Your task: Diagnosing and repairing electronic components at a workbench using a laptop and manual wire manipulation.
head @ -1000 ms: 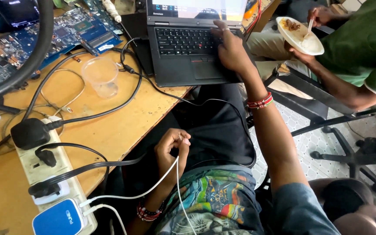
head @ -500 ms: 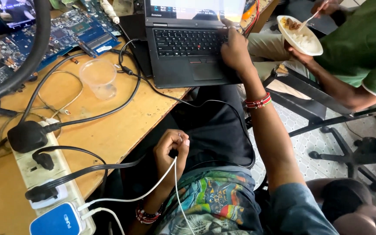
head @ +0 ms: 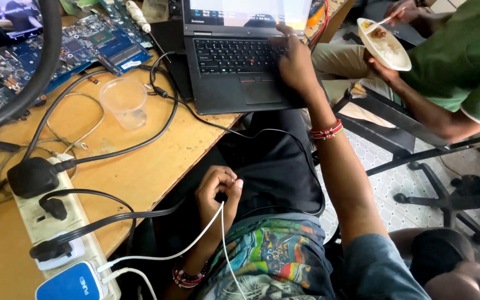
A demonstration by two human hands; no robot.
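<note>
The right hand (head: 295,64) has slid from the laptop's (head: 240,61) right edge onto the keys, fingers spread flat and holding nothing; the left hand (head: 218,191) stays by the lap, pinched on the white cable (head: 195,241); typing looks underway.

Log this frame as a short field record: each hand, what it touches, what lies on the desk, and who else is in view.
setting: wooden desk, seen from above
right hand: resting on the keyboard's right side of the open black laptop
left hand: in the lap, fingers closed on a white cable
desk items: clear plastic cup, blue circuit board, power strip with black plugs, blue and white charger
other person: green sleeve, holds a white bowl of food, upper right
wrists: red bead bracelets on both
</note>
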